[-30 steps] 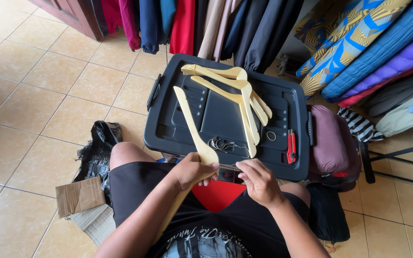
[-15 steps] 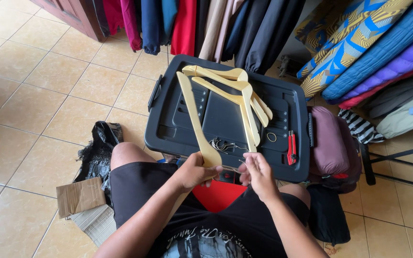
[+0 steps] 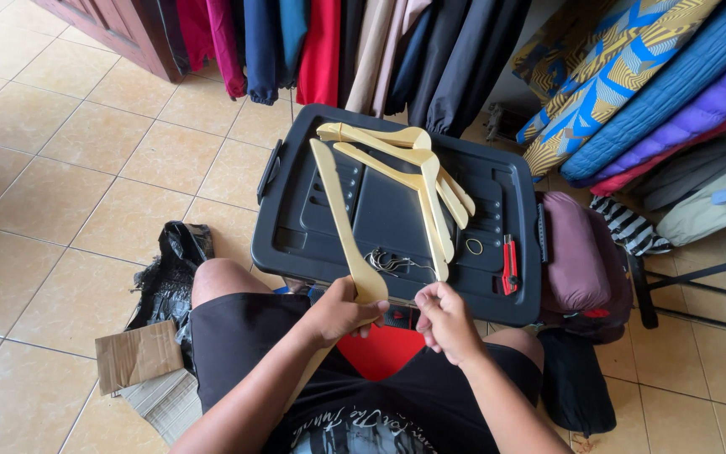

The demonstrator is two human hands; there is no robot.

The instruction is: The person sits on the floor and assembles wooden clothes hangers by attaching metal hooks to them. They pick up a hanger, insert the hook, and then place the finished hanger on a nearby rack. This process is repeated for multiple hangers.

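One head view: our left hand (image 3: 342,309) grips the wooden hanger piece (image 3: 339,220) at its near end, long axis running away over the black lid (image 3: 296,240). Right hand (image 3: 444,321), just beside, pinches something small, likely a metal hook.

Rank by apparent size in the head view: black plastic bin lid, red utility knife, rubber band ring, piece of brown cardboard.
1. Black plastic bin lid, clearly largest.
2. Piece of brown cardboard, though it lies nearer the camera.
3. Red utility knife.
4. Rubber band ring, smallest.
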